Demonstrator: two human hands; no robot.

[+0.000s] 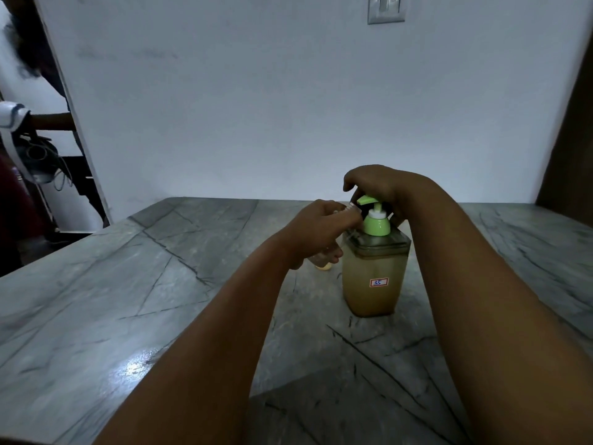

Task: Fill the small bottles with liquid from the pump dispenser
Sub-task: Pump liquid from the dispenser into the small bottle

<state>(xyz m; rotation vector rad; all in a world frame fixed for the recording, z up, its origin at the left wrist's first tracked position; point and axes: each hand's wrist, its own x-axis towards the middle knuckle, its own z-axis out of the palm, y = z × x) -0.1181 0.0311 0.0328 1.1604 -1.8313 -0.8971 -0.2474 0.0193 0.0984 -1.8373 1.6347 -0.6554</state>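
A square clear pump dispenser (373, 277) full of yellowish liquid stands on the grey marble counter (160, 300); it has a green pump head (372, 213) and a small label reading 35. My right hand (375, 184) rests on top of the pump head, fingers curled over it. My left hand (317, 232) grips a small clear bottle (324, 258), tilted with its mouth up at the green spout. Most of the small bottle is hidden by my fingers. A pale yellow round thing (323, 267) shows just below my left hand.
A white wall rises behind the counter, with a switch plate (386, 9) high up. At the far left another person in white stands beyond the counter's edge, beside dark furniture and cables. A dark wooden panel (571, 139) borders the right side.
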